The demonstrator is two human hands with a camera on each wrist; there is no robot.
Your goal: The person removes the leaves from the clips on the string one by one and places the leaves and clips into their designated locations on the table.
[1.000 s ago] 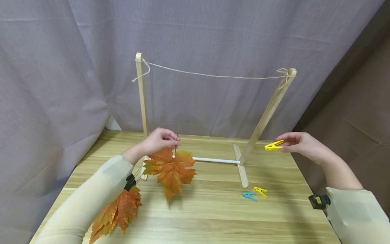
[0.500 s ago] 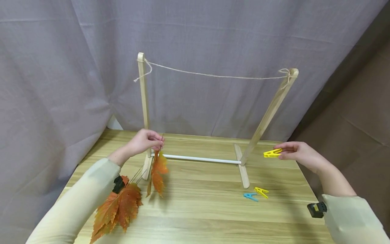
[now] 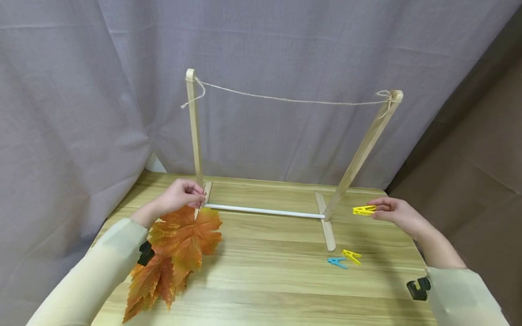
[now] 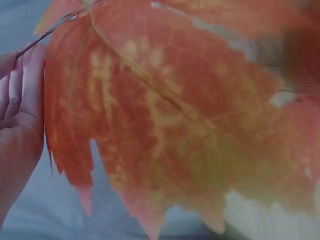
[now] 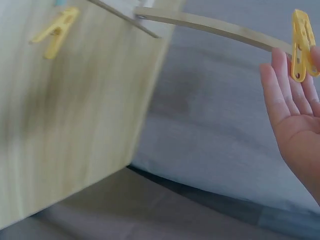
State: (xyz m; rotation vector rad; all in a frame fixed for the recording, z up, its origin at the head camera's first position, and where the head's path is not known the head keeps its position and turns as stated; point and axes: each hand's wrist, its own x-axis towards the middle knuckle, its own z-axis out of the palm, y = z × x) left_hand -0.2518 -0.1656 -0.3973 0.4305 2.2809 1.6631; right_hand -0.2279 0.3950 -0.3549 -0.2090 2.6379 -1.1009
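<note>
My left hand (image 3: 182, 196) pinches the thin stem of an orange maple leaf (image 3: 191, 233) beside the left post of a wooden stand. The leaf hangs below the fingers and fills most of the left wrist view. Behind it, more orange leaves (image 3: 144, 285) lie on the table, partly covered by the held one. On the right, my right hand (image 3: 399, 217) pinches a yellow clothespin (image 3: 363, 210) by one end, its other end pointing left. In the right wrist view this yellow clothespin (image 5: 301, 45) sits between thumb and fingers.
A string (image 3: 285, 98) runs between the stand's left post (image 3: 195, 127) and right post (image 3: 364, 154). A white rod (image 3: 265, 210) joins their feet. A blue clothespin (image 3: 336, 262) and another yellow clothespin (image 3: 352, 256) lie near the right foot. Grey curtain (image 3: 285, 40) hangs behind the table.
My left hand has moved left with the leaf, which turned edge-on and then faced the camera again, now over the other leaves. My right hand has lowered slightly with the yellow clothespin.
</note>
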